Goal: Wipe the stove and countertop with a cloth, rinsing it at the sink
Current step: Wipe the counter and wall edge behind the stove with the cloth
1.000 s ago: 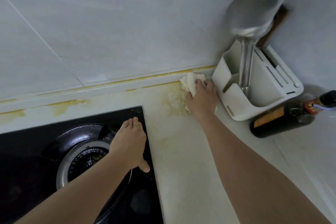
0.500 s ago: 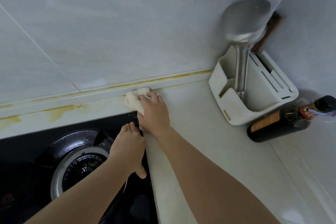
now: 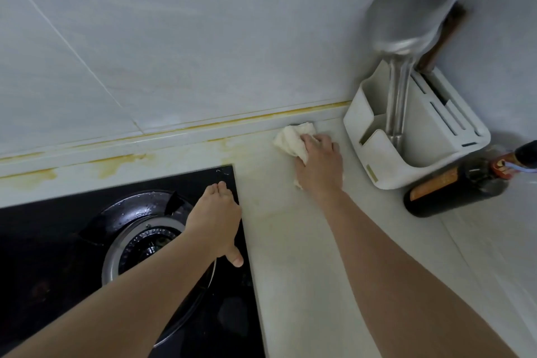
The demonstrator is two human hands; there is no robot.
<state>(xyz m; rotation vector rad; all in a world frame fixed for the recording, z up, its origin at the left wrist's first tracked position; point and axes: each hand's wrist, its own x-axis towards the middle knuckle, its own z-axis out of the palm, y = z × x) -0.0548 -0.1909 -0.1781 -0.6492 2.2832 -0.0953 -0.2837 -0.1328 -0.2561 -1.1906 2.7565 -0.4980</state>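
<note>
At the countertop's [image 3: 305, 241] rear edge, right hand [image 3: 319, 167] presses a crumpled white cloth [image 3: 292, 141] beside the utensil holder [image 3: 418, 136]; left hand [image 3: 216, 219], fingers flat, rests on the black stove [image 3: 58, 241]

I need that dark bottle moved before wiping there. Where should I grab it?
Grip the dark bottle round its broad body, coming from above. It lies on its side on the countertop, close by the white utensil holder; its neck runs out of frame.

Glossy black glass stove [image 3: 72, 212], soft cream cloth [image 3: 292, 141], brushed metal ladle [image 3: 406, 23], matt plastic holder [image 3: 430, 136].
</note>
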